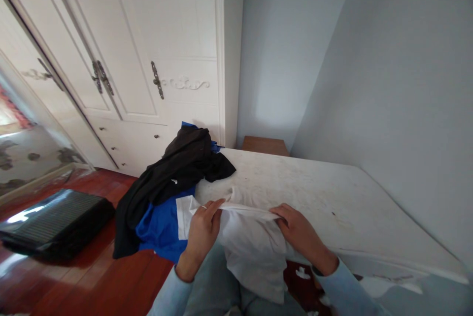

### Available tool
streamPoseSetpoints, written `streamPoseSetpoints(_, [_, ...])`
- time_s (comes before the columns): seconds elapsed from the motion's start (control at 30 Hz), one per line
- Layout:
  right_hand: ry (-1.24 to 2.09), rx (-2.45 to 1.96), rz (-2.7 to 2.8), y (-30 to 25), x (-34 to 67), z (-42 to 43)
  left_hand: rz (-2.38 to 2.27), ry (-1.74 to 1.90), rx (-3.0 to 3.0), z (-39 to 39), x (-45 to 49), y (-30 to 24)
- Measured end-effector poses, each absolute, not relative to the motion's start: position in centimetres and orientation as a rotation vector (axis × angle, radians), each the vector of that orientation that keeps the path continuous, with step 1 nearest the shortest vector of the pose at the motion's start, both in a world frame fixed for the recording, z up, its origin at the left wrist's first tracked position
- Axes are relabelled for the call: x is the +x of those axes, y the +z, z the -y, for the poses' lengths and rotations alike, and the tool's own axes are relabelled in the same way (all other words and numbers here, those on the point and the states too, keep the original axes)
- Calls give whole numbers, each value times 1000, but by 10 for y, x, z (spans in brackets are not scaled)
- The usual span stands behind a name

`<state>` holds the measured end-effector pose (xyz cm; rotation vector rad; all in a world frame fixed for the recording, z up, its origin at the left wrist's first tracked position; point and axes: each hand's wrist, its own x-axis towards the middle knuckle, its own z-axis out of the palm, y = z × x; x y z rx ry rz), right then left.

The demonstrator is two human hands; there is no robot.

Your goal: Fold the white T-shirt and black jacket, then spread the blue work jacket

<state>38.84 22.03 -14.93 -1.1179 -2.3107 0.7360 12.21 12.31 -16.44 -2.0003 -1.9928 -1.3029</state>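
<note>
A white garment (248,244) hangs over the near edge of a bare white mattress (332,198) and down toward my lap. My left hand (202,231) pinches its upper edge at the left, fingers closed on the cloth. My right hand (301,235) grips the same edge at the right, fingers curled over the fabric. Between the two hands the edge is pulled fairly straight. Both my sleeves are light blue.
A pile of black clothing (173,173) over a blue garment (160,227) drapes off the mattress's left corner. A black suitcase (51,222) lies on the red wooden floor. White wardrobe doors (148,60) stand behind, and a brown bedside table (265,145) sits in the corner.
</note>
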Motion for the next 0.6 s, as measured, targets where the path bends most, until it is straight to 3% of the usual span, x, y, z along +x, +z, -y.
streamPoseSetpoints(0.2, [1293, -1139, 1880, -83, 447, -209, 1790, -1451, -1921, -115, 133, -146])
streamPoseSetpoints(0.37, [1276, -1289, 1598, -26, 485, -189, 1638, -1386, -2228, -115, 143, -111])
streamPoseSetpoints(0.6, [1305, -1361, 2221, 32, 545, -189, 1454, -1166, -2822, -112, 131, -72])
